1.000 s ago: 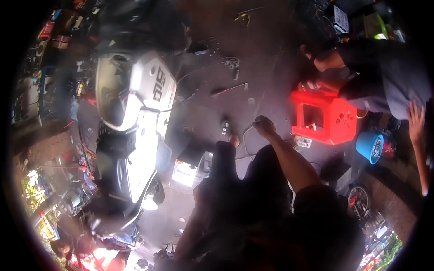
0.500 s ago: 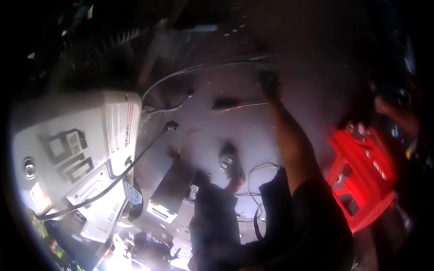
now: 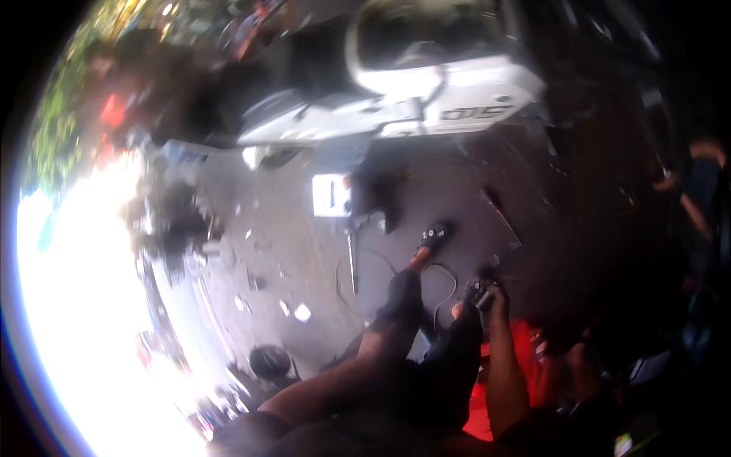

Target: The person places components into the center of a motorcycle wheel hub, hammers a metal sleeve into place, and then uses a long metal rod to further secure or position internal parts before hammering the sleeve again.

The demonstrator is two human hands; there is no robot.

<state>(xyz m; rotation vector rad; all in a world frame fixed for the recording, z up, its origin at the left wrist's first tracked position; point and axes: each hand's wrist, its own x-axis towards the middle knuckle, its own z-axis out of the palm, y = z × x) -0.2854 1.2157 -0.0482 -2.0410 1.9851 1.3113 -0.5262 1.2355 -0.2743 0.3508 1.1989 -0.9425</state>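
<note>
My right hand [image 3: 498, 299] reaches down beside my right foot, its fingers closed round a small dark grey object [image 3: 483, 300] that is too blurred to name. My left forearm [image 3: 320, 387] crosses from the lower left to my left thigh. The left hand lies in shadow by the leg, its fingers hidden. On the floor beyond my right hand lies a screwdriver [image 3: 502, 217] with a dark handle and a thin shaft. My left foot wears a dark shoe [image 3: 435, 234].
A white motor scooter [image 3: 480, 91] stands across the far side. Near it is a box with a white printed face [image 3: 331, 195]. A cable [image 3: 451, 278] loops around my feet. A red plastic stool [image 3: 478, 415] stands at lower right, with other people's limbs [image 3: 697, 213] at the right.
My view has swung left, so the scooter now lies across the top. My right hand has drawn back from the far floor to near my foot. My left forearm has come into view.
</note>
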